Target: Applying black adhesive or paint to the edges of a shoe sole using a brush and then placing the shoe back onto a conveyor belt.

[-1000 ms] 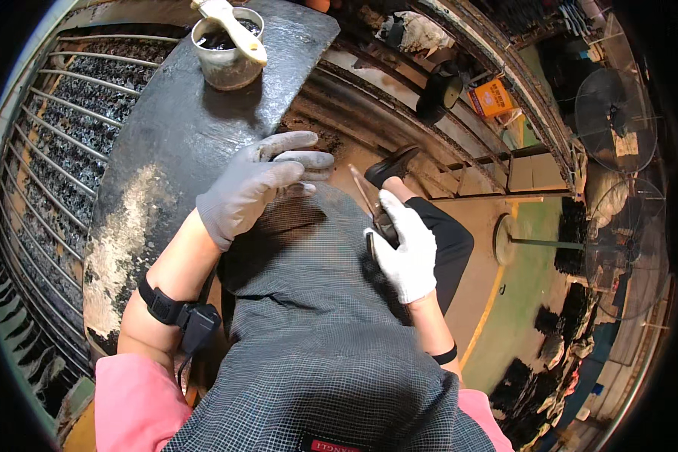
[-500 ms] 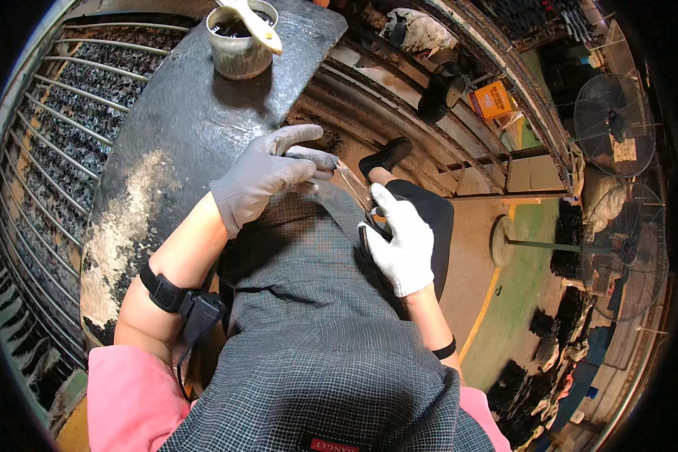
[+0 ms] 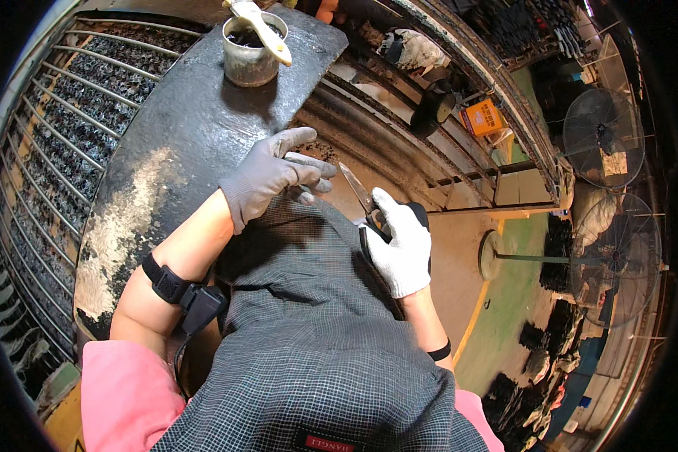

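The table [image 3: 181,135] lies left of and beyond the left hand [image 3: 279,173]; on it, ahead of that hand, stands a pot [image 3: 250,66] with a brush [image 3: 267,35] across its rim. A barred rail [image 3: 105,59] runs farther left. In the right hand [image 3: 401,242], a bladed tool [image 3: 358,188] points toward the left hand. Ahead-right of the right hand is a rack [image 3: 497,71]; farther right, a standing fan [image 3: 618,260].

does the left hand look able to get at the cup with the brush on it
Probably yes: only the dark bench top shows between the left hand and the cup, though the brush lying across its rim partly covers the opening.
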`<state>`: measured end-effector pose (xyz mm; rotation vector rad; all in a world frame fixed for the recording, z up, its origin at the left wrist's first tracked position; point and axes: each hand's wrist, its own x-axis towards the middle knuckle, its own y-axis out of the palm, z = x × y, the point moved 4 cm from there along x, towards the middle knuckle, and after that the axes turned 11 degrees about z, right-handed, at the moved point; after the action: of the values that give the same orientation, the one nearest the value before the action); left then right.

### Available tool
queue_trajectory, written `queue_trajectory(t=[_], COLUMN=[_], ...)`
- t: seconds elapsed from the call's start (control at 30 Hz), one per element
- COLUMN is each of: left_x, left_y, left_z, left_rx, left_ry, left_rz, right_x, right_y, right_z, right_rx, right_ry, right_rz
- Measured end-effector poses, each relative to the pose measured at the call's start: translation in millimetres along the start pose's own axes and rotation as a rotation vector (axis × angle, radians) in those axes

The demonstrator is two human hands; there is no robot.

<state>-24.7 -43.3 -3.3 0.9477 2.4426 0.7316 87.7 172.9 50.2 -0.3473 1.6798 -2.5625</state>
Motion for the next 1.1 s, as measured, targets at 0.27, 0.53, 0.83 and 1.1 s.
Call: queue_trajectory(t=[0.27,0.53,0.83,1.1], left_x=[0.4,2.5,-0.4,0.7], left_y=[4.4,-1.2,-1.6,2.9], left_z=[-3.7,1.7,2.4,0.4], left_rx=[0.069,0.106,0.116,0.135], left_ry=[0.018,0.017,0.007,0.022], left_rz=[-0.073,-0.047,-0.020,0.002], right_x=[-12.3,-5.0,-3.8,-9.9], right_y=[1.8,5.0,9.3,14.2], right_z=[2.0,3.1,3.4,0.5], right_rx=[0.035,-0.007,-0.037,-0.013], right_ry=[-0.034,-0.125,-0.104,-0.092], right_rz=[-0.001,-0.011,0.023,0.004])
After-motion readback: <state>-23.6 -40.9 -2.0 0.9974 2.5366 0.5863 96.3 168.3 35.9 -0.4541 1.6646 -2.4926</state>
